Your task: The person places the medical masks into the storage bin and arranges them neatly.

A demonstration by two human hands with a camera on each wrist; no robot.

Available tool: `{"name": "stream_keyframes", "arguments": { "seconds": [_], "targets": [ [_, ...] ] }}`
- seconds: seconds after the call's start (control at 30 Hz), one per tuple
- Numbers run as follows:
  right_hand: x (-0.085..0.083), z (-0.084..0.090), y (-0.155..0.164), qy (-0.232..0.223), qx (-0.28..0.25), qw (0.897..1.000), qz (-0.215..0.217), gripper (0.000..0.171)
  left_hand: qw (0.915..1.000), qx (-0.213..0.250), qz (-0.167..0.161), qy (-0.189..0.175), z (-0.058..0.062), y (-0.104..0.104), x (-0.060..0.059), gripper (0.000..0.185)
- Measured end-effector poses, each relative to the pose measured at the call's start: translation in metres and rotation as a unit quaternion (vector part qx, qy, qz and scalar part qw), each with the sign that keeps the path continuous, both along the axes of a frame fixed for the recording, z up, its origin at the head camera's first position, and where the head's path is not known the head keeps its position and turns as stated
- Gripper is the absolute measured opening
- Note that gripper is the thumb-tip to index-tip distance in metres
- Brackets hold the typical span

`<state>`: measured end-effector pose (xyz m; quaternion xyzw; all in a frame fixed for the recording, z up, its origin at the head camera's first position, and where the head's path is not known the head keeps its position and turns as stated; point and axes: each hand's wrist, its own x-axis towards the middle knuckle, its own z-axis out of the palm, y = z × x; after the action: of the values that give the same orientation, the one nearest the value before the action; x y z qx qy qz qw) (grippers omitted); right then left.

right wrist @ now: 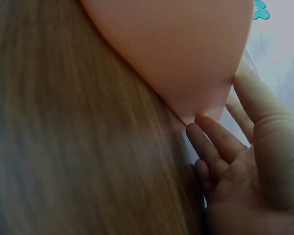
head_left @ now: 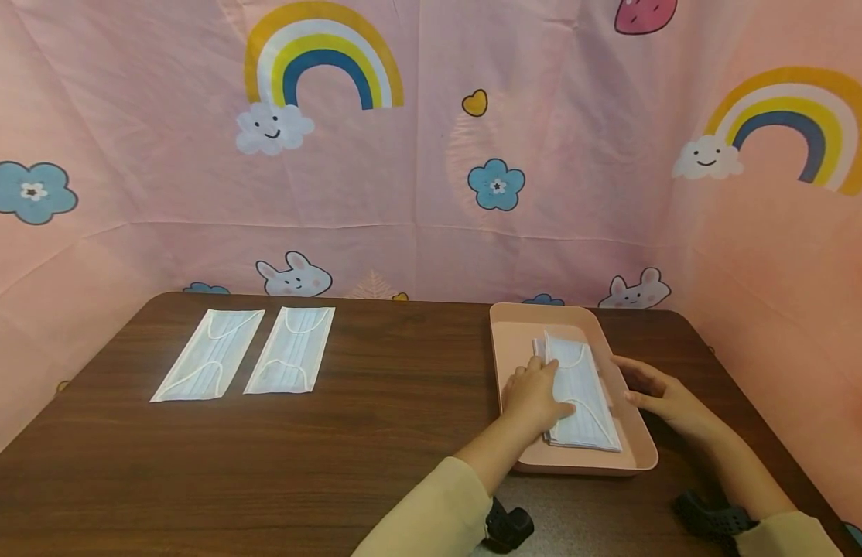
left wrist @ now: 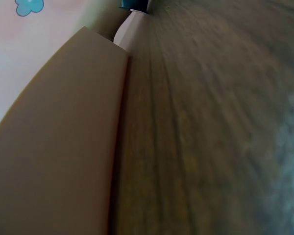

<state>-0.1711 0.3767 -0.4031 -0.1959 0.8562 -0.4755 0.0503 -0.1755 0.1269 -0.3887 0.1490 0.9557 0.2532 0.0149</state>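
Note:
In the head view, a stack of pale blue face masks (head_left: 586,391) with white ear loops lies in a pink tray (head_left: 506,325) at the right. My left hand (head_left: 531,396) reaches over the tray's left side onto the stack's left edge, thumb and index finger apart on the top mask. Its other fingers are partly hidden, and I cannot tell if they grip a mask. My right hand (head_left: 671,398) is at the tray's right side. In the right wrist view, its extended fingers (right wrist: 220,139) touch the tray's outer wall (right wrist: 181,49).
Two more face masks, a left one (head_left: 208,356) and a right one (head_left: 290,350), lie flat side by side at the table's left back. The brown wooden table (head_left: 264,472) meets a pink patterned cloth (head_left: 417,170) behind. Dark wrist straps (head_left: 713,517) are on both arms.

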Motion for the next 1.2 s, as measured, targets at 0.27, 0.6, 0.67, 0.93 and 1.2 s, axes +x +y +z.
{"name": "stream_keyframes", "arguments": {
  "seconds": [0.27, 0.6, 0.67, 0.93, 1.2],
  "targets": [
    [0.0, 0.001, 0.0, 0.002, -0.01, 1.0, 0.006, 0.054, 0.9974, -0.071, 0.013, -0.006, 0.0, 0.003, 0.001, 0.074],
    [0.001, 0.001, 0.0, 0.008, -0.014, 1.0, 0.01, 0.053, 0.9941, -0.106, 0.018, -0.009, 0.002, 0.005, 0.0, 0.076],
    [0.0, 0.002, 0.0, 0.008, -0.013, 1.0, 0.013, 0.053, 0.9942, -0.105, 0.02, -0.017, 0.002, 0.004, -0.001, 0.076],
    [-0.001, 0.004, -0.002, 0.004, -0.007, 1.0, 0.002, 0.053, 0.9974, -0.07, 0.017, -0.003, 0.008, -0.002, -0.003, 0.076],
    [0.0, 0.003, -0.003, 0.003, -0.026, 1.0, 0.015, 0.053, 0.999, 0.009, -0.034, 0.028, 0.015, -0.016, 0.004, 0.068]
  ]
}}
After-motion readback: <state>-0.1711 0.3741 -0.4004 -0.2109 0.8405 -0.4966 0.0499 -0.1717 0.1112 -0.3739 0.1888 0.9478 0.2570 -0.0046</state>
